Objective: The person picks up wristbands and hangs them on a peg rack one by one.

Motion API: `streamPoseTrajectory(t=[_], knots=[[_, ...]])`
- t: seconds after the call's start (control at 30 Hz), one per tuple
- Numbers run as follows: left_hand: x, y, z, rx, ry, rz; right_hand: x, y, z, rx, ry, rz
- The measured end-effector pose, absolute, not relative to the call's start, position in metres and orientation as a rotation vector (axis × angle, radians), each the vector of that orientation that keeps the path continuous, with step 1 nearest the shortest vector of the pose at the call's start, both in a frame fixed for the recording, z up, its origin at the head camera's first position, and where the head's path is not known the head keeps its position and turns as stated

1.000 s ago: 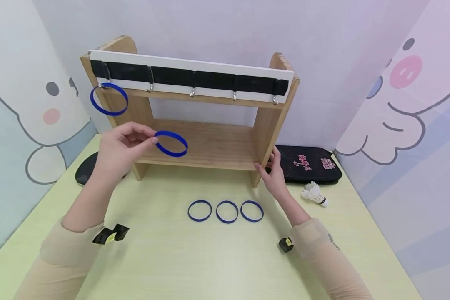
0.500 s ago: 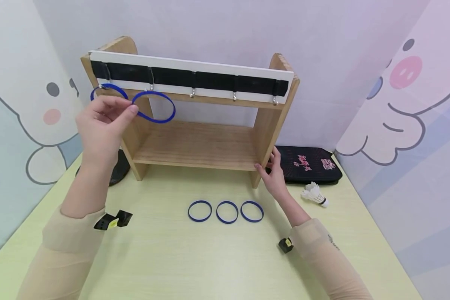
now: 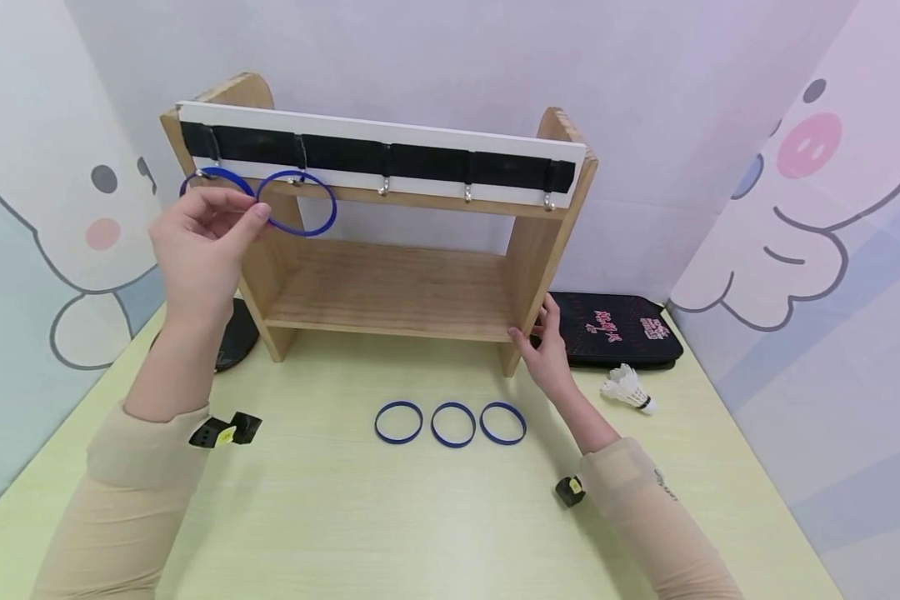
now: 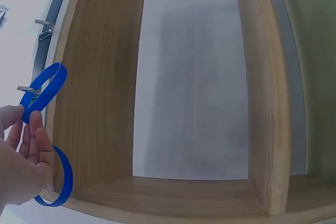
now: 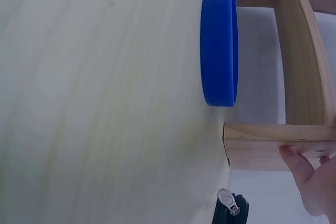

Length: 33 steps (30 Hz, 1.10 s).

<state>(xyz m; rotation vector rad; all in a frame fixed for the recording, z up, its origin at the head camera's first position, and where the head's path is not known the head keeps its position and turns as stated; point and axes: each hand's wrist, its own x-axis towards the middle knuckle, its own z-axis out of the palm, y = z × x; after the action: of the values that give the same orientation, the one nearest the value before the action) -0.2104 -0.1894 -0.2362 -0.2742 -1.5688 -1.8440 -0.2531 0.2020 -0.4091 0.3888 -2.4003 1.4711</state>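
Observation:
My left hand (image 3: pixel 206 242) pinches a blue wristband (image 3: pixel 334 204) between thumb and fingertips, up at the second hook from the left. In the left wrist view the metal hook (image 4: pixel 26 89) overlaps the opening of this band. A different blue wristband (image 3: pixel 228 177) hangs on the leftmost hook, partly hidden behind my left hand. My right hand (image 3: pixel 549 354) holds the lower right side of the wooden shelf (image 3: pixel 390 292), its thumb on the front edge. On the table, three more blue wristbands lie in a row, the left one (image 3: pixel 398 442), the middle one (image 3: pixel 453 446) and the right one (image 3: pixel 503 442).
A white board (image 3: pixel 390 125) with a black strip and several hooks runs across the shelf's top front. Behind the right hand lies a black zip case (image 3: pixel 622 329), with a white shuttlecock (image 3: pixel 627 388) before it. A black round object (image 3: pixel 237 337) sits behind the left forearm.
My left hand has risen and moved left with its wristband, from in front of the lower shelf to the second hook. The right hand has stayed on the shelf's side.

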Motion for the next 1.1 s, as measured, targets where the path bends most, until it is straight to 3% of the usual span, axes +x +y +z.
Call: streamPoseTrajectory(t=[0.43, 0.77, 1.1], knots=[[-0.195, -0.19, -0.241, -0.136, -1.836, -1.501, -0.231, 0.191, -0.38, 0.388, -2.444, 1.451], [-0.178, -0.174, -0.251, -0.241, -2.097, -1.366, -0.229, 0.191, -0.379, 0.382, -2.425, 1.457], [-0.182, -0.163, -0.287, -0.399, -2.345, -1.2, -0.23, 0.19, -0.378, 0.39, -2.428, 1.449]])
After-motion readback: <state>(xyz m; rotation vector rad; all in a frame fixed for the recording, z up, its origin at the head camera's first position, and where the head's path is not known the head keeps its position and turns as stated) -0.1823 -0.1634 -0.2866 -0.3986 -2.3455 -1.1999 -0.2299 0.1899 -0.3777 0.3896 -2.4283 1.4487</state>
